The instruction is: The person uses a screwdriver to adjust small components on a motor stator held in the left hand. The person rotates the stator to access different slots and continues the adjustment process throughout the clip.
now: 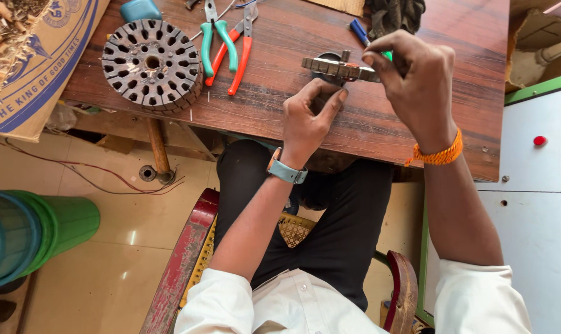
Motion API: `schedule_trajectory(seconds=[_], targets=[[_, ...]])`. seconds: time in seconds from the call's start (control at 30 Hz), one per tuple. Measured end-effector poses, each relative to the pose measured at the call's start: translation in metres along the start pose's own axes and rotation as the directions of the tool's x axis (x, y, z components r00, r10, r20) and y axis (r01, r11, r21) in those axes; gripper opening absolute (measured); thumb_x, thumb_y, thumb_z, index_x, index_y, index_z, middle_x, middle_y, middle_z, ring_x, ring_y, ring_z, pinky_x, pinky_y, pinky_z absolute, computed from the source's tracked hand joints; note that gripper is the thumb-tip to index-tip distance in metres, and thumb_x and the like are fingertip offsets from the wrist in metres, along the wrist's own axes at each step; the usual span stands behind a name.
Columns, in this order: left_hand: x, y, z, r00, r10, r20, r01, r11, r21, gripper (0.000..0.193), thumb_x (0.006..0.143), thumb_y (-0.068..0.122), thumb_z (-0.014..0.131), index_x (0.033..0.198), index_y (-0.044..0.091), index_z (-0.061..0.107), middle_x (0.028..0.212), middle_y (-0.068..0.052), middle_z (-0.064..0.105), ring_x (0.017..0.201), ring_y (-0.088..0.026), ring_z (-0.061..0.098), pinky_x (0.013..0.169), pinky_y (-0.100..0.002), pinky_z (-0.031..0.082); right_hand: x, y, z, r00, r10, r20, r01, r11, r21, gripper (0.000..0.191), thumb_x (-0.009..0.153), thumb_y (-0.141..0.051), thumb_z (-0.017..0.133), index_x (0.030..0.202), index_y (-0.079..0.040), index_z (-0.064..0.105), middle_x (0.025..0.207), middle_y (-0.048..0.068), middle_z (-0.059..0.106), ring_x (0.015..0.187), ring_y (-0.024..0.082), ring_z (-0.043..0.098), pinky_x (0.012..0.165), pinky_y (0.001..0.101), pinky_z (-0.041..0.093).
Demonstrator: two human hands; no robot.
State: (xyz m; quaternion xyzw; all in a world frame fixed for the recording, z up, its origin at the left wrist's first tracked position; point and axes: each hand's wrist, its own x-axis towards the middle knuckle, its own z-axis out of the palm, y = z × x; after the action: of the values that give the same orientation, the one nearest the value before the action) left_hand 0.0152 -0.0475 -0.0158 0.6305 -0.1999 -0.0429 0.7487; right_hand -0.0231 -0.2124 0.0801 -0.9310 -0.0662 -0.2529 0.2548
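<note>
A round metal motor part (337,68), seen edge-on with a short shaft on top, rests over the wooden table (280,105). My left hand (308,117) holds it from below, thumb and fingers curled under it. Over its right side, my right hand (413,80) pinches its rim with the fingertips. A grey watch sits on my left wrist and an orange thread band on my right. A blue-and-green-handled tool (359,31) lies just behind the part, mostly hidden by my right hand.
A slotted round steel core (151,64) lies at the table's left. Green-handled pliers (217,37) and red-handled pliers (238,52) lie beside it. A cardboard box (39,68) stands at far left, a green bin (39,235) on the floor, a white cabinet (540,204) at right.
</note>
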Motion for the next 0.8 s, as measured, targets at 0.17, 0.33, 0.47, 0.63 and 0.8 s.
schedule_trajectory(seconds=[0.17, 0.33, 0.47, 0.63, 0.8], targets=[[0.004, -0.006, 0.005, 0.996, -0.086, 0.021, 0.088, 0.921, -0.379, 0.014, 0.098, 0.014, 0.074, 0.101, 0.001, 0.071, 0.084, 0.000, 0.072, 0.076, -0.005, 0.066, 0.067, -0.022, 0.052, 0.014, 0.014, 0.014, 0.999, 0.008, 0.036, -0.011, 0.997, 0.074, 0.004, 0.105, 0.001, 0.076, 0.102, 0.002, 0.076, 0.078, 0.006, 0.068, 0.065, 0.007, 0.057, 0.056, 0.0249, 0.039], [0.004, -0.008, 0.005, 0.996, -0.091, 0.015, 0.090, 0.941, -0.327, 0.012, 0.098, 0.014, 0.073, 0.101, 0.002, 0.071, 0.083, 0.000, 0.072, 0.077, -0.006, 0.067, 0.070, -0.022, 0.054, 0.031, 0.041, 0.023, 0.988, 0.134, 0.076, -0.138, 0.989, 0.051, 0.003, 0.100, -0.003, 0.074, 0.101, 0.000, 0.074, 0.082, 0.002, 0.069, 0.063, 0.004, 0.060, 0.051, 0.0213, 0.045], [0.002, 0.003, -0.003, 0.946, 0.313, -0.083, -0.286, 0.929, 0.235, 0.012, 0.097, 0.017, 0.078, 0.106, 0.013, 0.071, 0.093, 0.003, 0.073, 0.088, -0.011, 0.065, 0.076, -0.025, 0.054, 0.028, 0.061, 0.020, 0.984, 0.160, 0.073, -0.164, 0.985, 0.046, 0.005, 0.103, 0.002, 0.076, 0.107, 0.003, 0.078, 0.084, 0.004, 0.071, 0.070, 0.004, 0.059, 0.057, 0.0222, 0.044], [0.034, 0.013, -0.023, 0.696, 0.651, 0.303, -0.683, 0.470, 0.559, 0.047, 0.090, 0.021, 0.079, 0.133, 0.015, 0.062, 0.131, -0.004, 0.068, 0.117, -0.022, 0.060, 0.099, -0.038, 0.045, 0.013, 0.061, 0.010, 0.963, 0.266, 0.036, -0.268, 0.947, 0.177, 0.005, 0.104, 0.001, 0.075, 0.107, 0.004, 0.076, 0.084, 0.003, 0.070, 0.071, 0.002, 0.060, 0.058, 0.0204, 0.044], [0.048, 0.008, -0.031, 0.740, 0.526, 0.420, -0.672, 0.540, 0.508, 0.048, 0.094, 0.021, 0.080, 0.138, 0.018, 0.061, 0.131, 0.003, 0.068, 0.119, -0.018, 0.062, 0.105, -0.034, 0.046, 0.005, 0.031, -0.017, 0.942, 0.334, -0.008, -0.319, 0.906, 0.279, 0.007, 0.098, -0.003, 0.077, 0.098, 0.003, 0.072, 0.078, 0.001, 0.062, 0.068, 0.002, 0.052, 0.058, 0.0187, 0.037]])
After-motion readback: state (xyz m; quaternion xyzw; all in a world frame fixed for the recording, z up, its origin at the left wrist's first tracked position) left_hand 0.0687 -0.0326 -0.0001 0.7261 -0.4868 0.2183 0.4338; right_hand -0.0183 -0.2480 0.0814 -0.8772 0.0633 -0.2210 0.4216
